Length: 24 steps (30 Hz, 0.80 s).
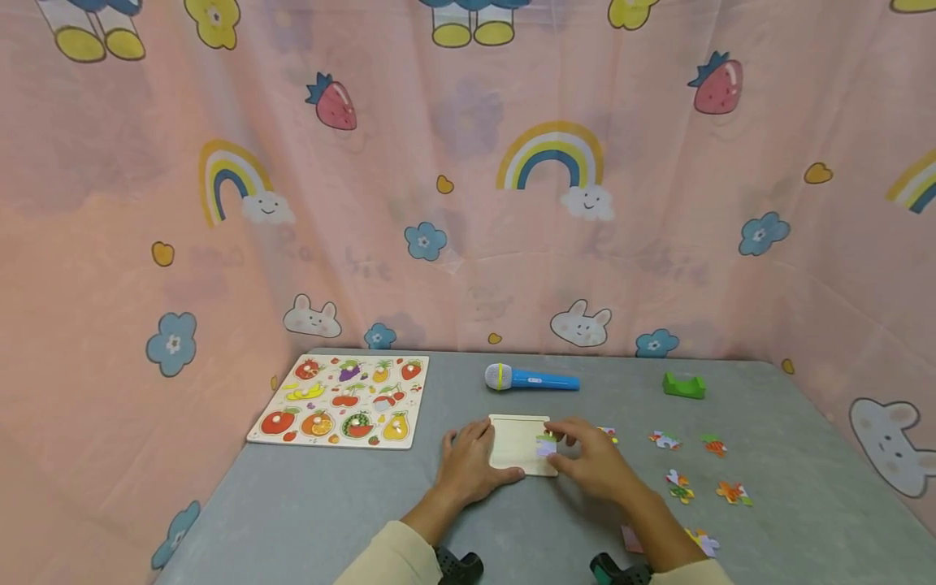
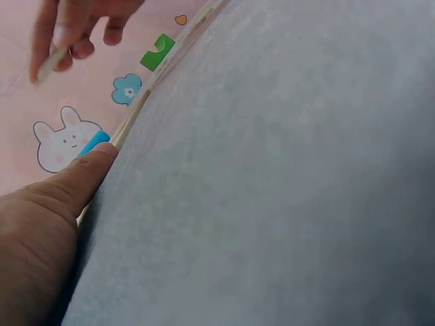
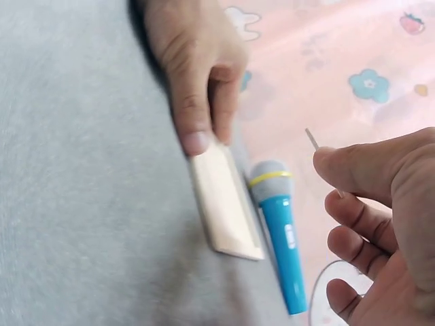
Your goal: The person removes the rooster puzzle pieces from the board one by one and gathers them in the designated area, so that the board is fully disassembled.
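Observation:
A pale wooden puzzle tray (image 1: 514, 444) with a raised rim lies on the grey table. My left hand (image 1: 468, 463) holds it by the left side, with the thumb along the near edge and the fingers by the far left corner. Between thumb and fingertip, my right hand (image 1: 595, 463) pinches a thin jigsaw piece (image 1: 546, 444), printed lilac and green, over the tray's right side. Edge-on in the right wrist view, the jigsaw piece (image 3: 311, 138) appears raised above the tray (image 3: 221, 204).
Several loose jigsaw pieces (image 1: 680, 486) lie to the right, some partly behind the right arm. Behind the tray is a blue toy microphone (image 1: 544, 379). A fruit puzzle board (image 1: 340, 402) lies back left, a green notched block (image 1: 684, 385) back right. A patterned curtain (image 1: 468, 284) hangs behind.

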### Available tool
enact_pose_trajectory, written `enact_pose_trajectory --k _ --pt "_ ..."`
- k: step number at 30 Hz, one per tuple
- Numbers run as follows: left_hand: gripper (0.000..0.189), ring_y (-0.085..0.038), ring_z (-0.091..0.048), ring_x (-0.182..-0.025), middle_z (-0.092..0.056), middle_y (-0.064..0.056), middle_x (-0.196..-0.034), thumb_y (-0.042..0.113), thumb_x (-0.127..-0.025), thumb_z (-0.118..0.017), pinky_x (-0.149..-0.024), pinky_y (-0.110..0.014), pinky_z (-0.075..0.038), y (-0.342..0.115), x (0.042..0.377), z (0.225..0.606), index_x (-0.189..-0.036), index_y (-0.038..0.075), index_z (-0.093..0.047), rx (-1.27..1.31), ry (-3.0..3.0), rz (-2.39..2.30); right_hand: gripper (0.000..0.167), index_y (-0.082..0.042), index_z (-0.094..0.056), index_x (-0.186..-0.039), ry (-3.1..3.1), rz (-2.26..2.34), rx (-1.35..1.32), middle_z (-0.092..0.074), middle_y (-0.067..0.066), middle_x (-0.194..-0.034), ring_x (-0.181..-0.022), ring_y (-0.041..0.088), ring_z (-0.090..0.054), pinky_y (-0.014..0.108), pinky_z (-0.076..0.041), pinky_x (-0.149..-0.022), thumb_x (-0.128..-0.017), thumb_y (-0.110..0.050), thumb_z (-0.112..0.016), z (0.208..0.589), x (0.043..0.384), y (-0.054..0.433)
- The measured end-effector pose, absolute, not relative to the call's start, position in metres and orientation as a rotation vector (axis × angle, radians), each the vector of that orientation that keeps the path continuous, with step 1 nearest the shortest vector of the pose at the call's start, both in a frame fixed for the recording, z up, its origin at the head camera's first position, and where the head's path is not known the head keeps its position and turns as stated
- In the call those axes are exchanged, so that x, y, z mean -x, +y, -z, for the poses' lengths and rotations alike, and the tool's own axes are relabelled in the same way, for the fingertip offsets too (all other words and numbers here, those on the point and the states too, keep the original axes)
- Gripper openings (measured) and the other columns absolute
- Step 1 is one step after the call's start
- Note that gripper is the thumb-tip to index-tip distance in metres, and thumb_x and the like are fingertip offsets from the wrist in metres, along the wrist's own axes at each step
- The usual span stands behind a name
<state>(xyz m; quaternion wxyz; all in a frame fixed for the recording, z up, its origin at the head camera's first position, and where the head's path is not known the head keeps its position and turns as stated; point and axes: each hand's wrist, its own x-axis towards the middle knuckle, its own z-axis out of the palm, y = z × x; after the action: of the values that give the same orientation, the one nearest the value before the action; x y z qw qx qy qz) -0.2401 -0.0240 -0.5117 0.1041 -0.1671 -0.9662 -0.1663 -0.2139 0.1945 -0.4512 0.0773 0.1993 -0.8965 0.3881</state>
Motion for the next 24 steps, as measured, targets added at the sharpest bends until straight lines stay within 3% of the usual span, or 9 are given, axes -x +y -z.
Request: enact_pose_trajectory --k 8,24 --pt "0.096 -0.023 -0.043 -0.128 -0.047 -0.007 -0.143 0.071 -0.076 -0.064 -0.103 -0.056 -0.023 -0.026 0.24 0.512 -0.141 0.003 -0.049 0.492 -2.84 0.5 0.037 -0.007 -0.068 -0.118 -2.66 -1.157 -0.575 -0.061 -0.004 -0.103 -0.089 0.019 -0.051 0.044 -0.043 -0.076 -0.081 -0.005 -0.075 0.434 0.2 0.202" --pt "0.096 -0.022 -0.041 -0.129 -0.046 -0.007 -0.144 0.071 -0.076 -0.064 -0.103 -0.056 -0.022 -0.025 0.24 0.512 -0.141 0.003 -0.048 0.508 -2.84 0.528 0.04 -0.013 -0.067 -0.12 -2.545 -1.095 -0.685 -0.061 -0.009 -0.108 -0.088 0.014 -0.053 0.043 -0.044 -0.075 -0.082 -0.012 -0.078 0.414 0.173 0.243"
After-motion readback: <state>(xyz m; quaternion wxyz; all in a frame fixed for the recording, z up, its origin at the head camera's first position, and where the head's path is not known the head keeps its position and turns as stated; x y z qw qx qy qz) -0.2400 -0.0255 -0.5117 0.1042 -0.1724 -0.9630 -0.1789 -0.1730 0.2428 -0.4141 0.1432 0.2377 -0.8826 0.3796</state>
